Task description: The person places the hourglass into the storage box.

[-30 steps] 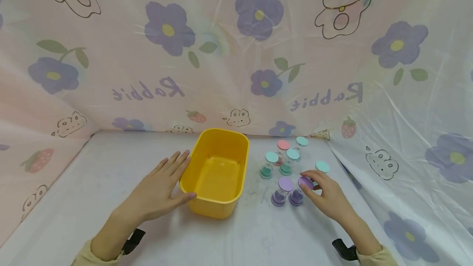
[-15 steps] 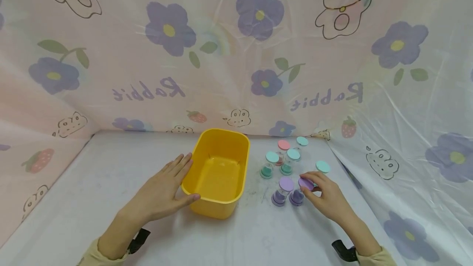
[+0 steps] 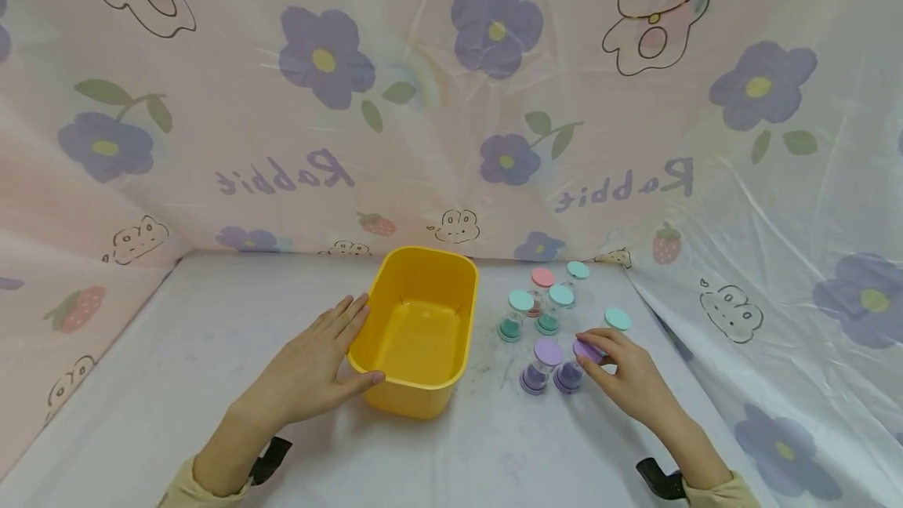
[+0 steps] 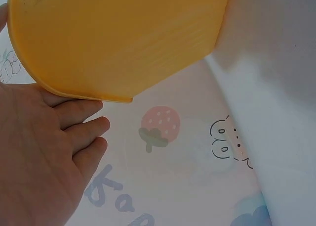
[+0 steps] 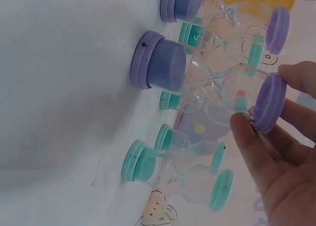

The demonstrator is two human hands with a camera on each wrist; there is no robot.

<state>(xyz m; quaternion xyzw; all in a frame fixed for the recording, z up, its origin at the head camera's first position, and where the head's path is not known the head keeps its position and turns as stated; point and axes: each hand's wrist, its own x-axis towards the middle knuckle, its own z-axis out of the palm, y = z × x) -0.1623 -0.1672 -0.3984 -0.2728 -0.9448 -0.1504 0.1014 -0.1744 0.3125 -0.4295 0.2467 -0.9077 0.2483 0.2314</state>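
My right hand [image 3: 631, 382] pinches the purple top cap of an hourglass [image 3: 567, 377] between thumb and fingertips. In the right wrist view this hourglass [image 5: 167, 67] has purple sand gathered at its base, which is close to the white tabletop. A second purple hourglass [image 3: 534, 379] stands just left of it. My left hand [image 3: 303, 371] lies against the left side of a yellow plastic basin [image 3: 416, 400], fingers straight along its rim and thumb at the near corner. From the left wrist, the fingertips show right at the basin's rim [image 4: 118, 99].
Behind the purple pair stand several hourglasses with mint-green caps, one of them a green hourglass [image 3: 509, 328], and a pink-capped hourglass [image 3: 542, 278]. A curtain [image 3: 395, 139] printed with flowers and rabbits encloses the back and sides of the white table [image 3: 494, 461].
My left hand has shifted slightly right, closer along the basin's rim. My right hand keeps its pinch on the purple hourglass, almost still.
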